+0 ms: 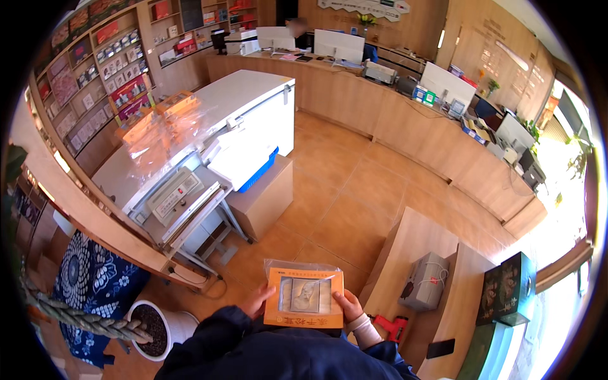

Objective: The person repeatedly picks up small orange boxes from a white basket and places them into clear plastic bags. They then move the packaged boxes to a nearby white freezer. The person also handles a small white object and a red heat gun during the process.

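Note:
An orange cardboard box (304,319) with a clear window is held in front of my body. Through the window a pale item shows, too hazy to name. A loose, clear plastic bag (304,264) wraps the box, and its end sticks out past the far edge. My left hand (258,301) grips the left side, while my right hand (349,305) holds the right side with the thumb on top. Just right of my right wrist, a red pistol-shaped tool (393,327) lies on the wooden counter (380,280).
Ahead on the left stands a bag sealing machine (175,195) on a metal stand. Behind it, orange boxes in plastic (164,123) rest on a white chest freezer (237,90). A blue basket (259,170) sits on a carton (266,202). A potted plant (164,327) is at left.

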{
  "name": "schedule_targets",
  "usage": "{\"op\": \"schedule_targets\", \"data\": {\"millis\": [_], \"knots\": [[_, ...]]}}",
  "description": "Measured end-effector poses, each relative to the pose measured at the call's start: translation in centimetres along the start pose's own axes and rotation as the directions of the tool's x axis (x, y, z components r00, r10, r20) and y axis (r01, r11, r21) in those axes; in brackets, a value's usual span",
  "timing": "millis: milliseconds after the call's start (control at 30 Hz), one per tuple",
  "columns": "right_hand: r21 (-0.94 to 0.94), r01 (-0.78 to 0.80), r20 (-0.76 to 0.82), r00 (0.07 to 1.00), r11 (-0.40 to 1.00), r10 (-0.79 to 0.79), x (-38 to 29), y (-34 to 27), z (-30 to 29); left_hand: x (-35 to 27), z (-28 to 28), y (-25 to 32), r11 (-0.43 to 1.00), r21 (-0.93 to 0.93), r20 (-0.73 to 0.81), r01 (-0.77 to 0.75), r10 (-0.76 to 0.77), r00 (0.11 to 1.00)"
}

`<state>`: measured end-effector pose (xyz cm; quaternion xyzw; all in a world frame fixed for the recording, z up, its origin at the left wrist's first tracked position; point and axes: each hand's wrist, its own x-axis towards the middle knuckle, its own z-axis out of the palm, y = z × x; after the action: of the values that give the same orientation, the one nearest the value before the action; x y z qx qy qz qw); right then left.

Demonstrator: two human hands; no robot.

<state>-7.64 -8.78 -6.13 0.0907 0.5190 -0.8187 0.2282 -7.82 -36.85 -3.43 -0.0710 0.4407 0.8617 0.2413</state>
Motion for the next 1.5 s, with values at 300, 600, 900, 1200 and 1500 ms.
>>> {"op": "schedule_targets", "data": {"millis": [300, 600, 900, 1200, 1500], "knots": [[-0.053, -0.024, 0.049, 0.998, 0.998, 0.027, -0.3, 0.0, 0.0, 1.4, 1.2, 1.4, 0.997, 0.078, -0.01, -0.011, 0.012, 1.0], [-0.094, -0.053, 0.019, 0.998, 0.994, 0.056, -1.8, 0.5, 0.0, -0.7, -0.3, -2.1, 0.988, -0.122, -0.089, 0.098, -0.109, 0.99], [-0.193, -0.027, 0.109, 0.993, 0.981, 0.049, 11.9, -5.6, 3.2, 3.9, -3.5, 2.3, 0.969, -0.245, -0.202, 0.008, -0.059, 0.978], [-0.311, 0.217, 0.168, 0.971, 0.925, -0.172, 25.3, -9.6, 7.1, 15.4, -8.2, 11.5, 0.966, 0.089, -0.511, -0.243, 0.254, 0.821], [-0.108, -0.102, -0.272, 0.96, 0.989, 0.069, 28.8, -6.5, 2.9, 22.3, -12.1, 15.1, 0.626, 0.779, -0.015, -0.048, 0.095, 0.995]]}}
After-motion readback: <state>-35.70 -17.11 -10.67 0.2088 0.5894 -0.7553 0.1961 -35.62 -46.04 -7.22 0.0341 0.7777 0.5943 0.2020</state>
